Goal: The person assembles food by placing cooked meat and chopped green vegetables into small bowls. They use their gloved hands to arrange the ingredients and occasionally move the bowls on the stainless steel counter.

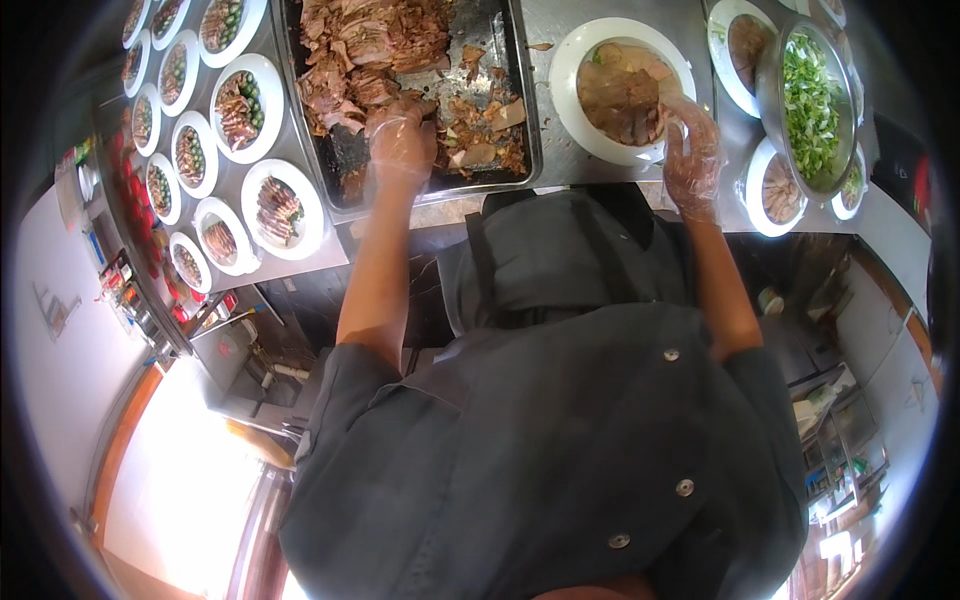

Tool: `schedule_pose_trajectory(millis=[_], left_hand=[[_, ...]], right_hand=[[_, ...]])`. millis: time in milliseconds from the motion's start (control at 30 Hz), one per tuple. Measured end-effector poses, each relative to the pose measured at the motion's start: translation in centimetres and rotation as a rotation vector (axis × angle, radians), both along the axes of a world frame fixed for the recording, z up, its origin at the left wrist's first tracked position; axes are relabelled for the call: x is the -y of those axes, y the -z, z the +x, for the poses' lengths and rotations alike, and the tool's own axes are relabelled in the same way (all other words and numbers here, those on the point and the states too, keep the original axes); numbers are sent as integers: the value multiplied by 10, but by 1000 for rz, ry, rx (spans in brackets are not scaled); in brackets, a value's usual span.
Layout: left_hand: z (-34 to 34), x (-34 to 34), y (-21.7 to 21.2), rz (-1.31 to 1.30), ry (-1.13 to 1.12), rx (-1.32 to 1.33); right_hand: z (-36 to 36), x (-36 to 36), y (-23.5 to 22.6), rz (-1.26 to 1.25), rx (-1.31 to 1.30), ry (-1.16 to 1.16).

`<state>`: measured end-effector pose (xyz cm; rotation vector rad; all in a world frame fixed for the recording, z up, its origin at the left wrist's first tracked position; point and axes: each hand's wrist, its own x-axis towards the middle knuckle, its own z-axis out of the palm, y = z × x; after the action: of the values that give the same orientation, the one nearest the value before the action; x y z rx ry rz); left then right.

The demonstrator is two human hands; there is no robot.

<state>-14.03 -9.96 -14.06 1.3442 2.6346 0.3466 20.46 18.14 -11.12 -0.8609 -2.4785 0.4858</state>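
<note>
My left hand [400, 150], in a clear plastic glove, reaches into a dark metal tray [522, 178]. Its fingers are closed at the lower edge of a large pile of sliced brown meat [375, 40], and the fingertips are partly hidden. My right hand [692, 150], gloved the same way, bends over the right rim of a white plate [568, 75]. Thumb and fingers come together at the edge of the meat slices [625, 105] on that plate. Paler slices show beneath them. Loose scraps and broken bits [490, 140] lie in the tray's right part.
Several white plates [312, 200] with meat and green pieces stand on the left. At the right, a metal bowl of chopped greens [815, 110] sits over more plates, one holding pale slices [780, 190]. The steel counter's front edge runs along my waist.
</note>
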Motion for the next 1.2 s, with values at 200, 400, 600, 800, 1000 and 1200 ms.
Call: schedule_pose_trajectory(millis=[200,400,600,800,1000,1200], left_hand=[[-25,-3,20,8,-76,-139],[-62,12,15,-331,-158,222],[-76,93,19,105,-492,733],[-41,104,-37,614,-763,1270],[-29,91,-47,664,-793,1261],[-26,100,-28,410,-696,461]], right_hand=[[-58,40,-11,-96,123,-361],[-152,112,60,-226,120,-795],[-209,145,29,-222,681,-879],[-207,147,12,-325,874,-784],[-264,166,54,-315,512,-671],[-296,173,52,-637,468,-529]])
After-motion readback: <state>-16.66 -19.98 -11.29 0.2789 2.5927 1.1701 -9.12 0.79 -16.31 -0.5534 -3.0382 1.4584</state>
